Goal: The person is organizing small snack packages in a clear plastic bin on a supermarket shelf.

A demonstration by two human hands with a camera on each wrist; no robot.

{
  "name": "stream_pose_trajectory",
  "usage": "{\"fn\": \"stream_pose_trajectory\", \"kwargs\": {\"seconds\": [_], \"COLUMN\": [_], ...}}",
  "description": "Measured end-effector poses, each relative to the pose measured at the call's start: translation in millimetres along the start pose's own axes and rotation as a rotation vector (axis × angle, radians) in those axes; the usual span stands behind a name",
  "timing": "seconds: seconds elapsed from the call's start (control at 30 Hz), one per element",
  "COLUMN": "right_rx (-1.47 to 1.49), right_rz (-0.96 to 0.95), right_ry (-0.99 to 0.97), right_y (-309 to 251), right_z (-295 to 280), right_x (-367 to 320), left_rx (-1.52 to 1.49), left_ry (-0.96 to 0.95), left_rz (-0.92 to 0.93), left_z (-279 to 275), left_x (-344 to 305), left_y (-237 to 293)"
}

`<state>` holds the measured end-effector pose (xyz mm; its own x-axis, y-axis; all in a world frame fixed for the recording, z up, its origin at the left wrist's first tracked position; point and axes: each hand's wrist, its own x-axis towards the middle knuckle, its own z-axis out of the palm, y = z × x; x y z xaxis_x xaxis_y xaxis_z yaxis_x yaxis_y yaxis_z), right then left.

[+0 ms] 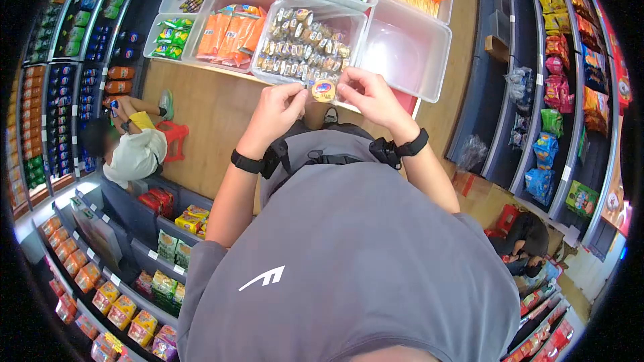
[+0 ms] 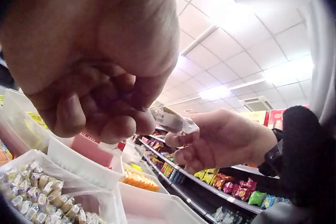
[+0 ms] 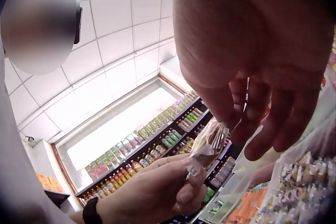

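Note:
A small round wrapped snack [image 1: 323,90] with a yellow and blue label is held between both hands, above the near edge of a bin of similar wrapped snacks [image 1: 305,43]. The left hand [image 1: 284,106] pinches one end of its wrapper between thumb and finger; the right hand [image 1: 373,97] pinches the opposite end. In the left wrist view the wrapped snack [image 2: 169,120] stretches between the fingertips of both hands. The right wrist view shows the clear wrapper [image 3: 209,142] gripped at both ends, with the right hand's other fingers loosely bent.
An empty-looking white bin [image 1: 406,47] stands at the right, orange packets [image 1: 231,33] and green packets [image 1: 173,38] at the left. Shelves of goods line both sides. A person [image 1: 137,147] sits at the left; another [image 1: 526,241] is at lower right.

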<state>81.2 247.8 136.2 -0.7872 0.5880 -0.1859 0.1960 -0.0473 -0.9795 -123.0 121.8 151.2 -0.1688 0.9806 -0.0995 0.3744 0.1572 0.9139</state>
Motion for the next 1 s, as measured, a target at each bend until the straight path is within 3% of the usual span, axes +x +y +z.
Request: {"fn": "stream_pose_trajectory", "kwargs": {"seconds": [0.17, 0.57, 1.0], "right_rx": [0.024, 0.054, -0.026], "right_rz": [0.027, -0.067, -0.116], "right_ry": [0.05, 0.1, 0.166], "right_y": [-3, -2, 7], "right_z": [-12, -29, -35], "right_x": [-5, -10, -11], "left_rx": [-0.014, -0.295, -0.319], "left_ry": [0.002, -0.078, -0.123], "left_rz": [0.066, -0.039, -0.062], "left_z": [7, 23, 29], "left_x": [9, 24, 34], "left_y": [0, 1, 2]}}
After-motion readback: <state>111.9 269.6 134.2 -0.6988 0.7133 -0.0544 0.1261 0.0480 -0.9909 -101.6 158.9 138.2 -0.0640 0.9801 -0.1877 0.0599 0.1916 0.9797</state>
